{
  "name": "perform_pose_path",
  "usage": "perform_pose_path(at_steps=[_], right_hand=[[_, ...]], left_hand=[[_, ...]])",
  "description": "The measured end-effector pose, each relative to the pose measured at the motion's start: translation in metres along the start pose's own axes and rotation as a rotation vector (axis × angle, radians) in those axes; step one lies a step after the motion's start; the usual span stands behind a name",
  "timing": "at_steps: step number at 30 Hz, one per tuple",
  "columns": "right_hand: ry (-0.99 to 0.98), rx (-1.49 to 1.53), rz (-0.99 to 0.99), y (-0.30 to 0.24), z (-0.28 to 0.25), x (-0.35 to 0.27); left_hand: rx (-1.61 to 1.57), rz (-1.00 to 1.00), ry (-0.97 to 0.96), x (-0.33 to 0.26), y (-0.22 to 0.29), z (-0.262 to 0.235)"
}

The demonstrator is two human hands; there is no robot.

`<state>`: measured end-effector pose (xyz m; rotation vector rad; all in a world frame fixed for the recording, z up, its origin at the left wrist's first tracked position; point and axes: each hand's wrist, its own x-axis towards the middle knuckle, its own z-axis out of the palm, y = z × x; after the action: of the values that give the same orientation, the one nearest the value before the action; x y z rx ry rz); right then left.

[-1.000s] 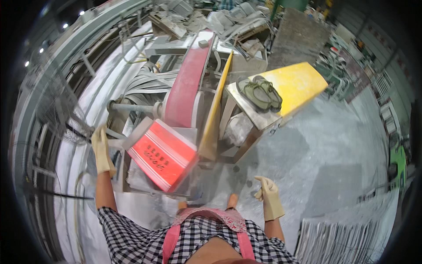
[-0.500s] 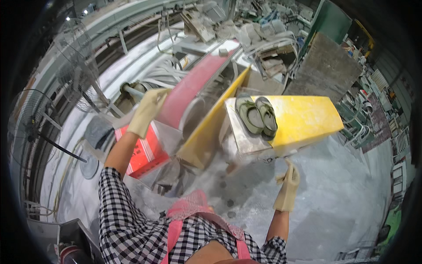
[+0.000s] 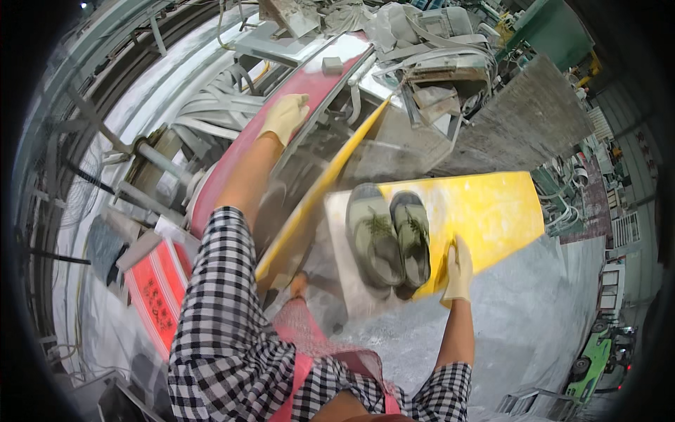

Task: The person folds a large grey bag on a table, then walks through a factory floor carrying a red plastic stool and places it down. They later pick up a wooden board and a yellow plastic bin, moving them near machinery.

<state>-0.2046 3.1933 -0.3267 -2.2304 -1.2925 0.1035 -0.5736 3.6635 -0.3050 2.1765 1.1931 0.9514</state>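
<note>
My left hand (image 3: 284, 117), in a pale glove, reaches far forward and rests flat on the red belt (image 3: 232, 165) of a dusty machine, fingers spread. My right hand (image 3: 458, 273), also gloved, presses on the near edge of a yellow slanted panel (image 3: 485, 211). Beside that hand a pair of grey shoes (image 3: 388, 235) sits on the panel's pale dusty part. A small grey block (image 3: 332, 65) lies further up the belt, beyond my left hand.
A yellow guard edge (image 3: 316, 193) runs between belt and panel. A red box with printed marks (image 3: 156, 295) lies low at the left. Grey slabs (image 3: 520, 119), stacked debris and hoses fill the far side. White dust covers the floor (image 3: 534, 316).
My left hand rose from the red box's side and stretched forward onto the red belt. My right hand lifted from low by my side to the yellow panel's edge. My view leaned forward.
</note>
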Motion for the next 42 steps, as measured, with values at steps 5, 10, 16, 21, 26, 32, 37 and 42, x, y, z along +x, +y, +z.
perform_pose_path(at_steps=[5, 10, 16, 21, 26, 32, 37, 42], right_hand=[[-0.044, -0.382, 0.056, 0.014, 0.038, 0.014], [-0.007, -0.346, 0.036, -0.005, 0.037, 0.012], [-0.085, -0.33, 0.109, -0.022, 0.031, 0.025], [-0.082, -0.321, 0.121, -0.032, 0.026, 0.027], [-0.023, -0.32, 0.088, -0.03, 0.028, 0.027], [0.037, -0.311, 0.023, -0.006, 0.038, 0.016], [0.152, -0.199, 0.003, 0.006, 0.045, 0.01], [0.377, 0.254, -0.039, 0.028, 0.018, -0.03]], left_hand=[[0.332, 0.099, 0.077, 0.104, -0.042, 0.063], [0.604, -0.043, 0.02, 0.198, -0.047, 0.086], [0.658, -0.215, -0.031, 0.25, -0.066, 0.11], [0.282, -0.088, -0.002, 0.241, -0.068, 0.112], [0.185, -0.11, 0.152, 0.196, -0.05, 0.102], [-0.471, -0.003, 0.085, 0.164, 0.053, 0.11], [-0.65, 0.295, -0.321, 0.039, 0.225, 0.097], [-0.465, 0.449, -0.713, -0.16, 0.352, 0.08]])
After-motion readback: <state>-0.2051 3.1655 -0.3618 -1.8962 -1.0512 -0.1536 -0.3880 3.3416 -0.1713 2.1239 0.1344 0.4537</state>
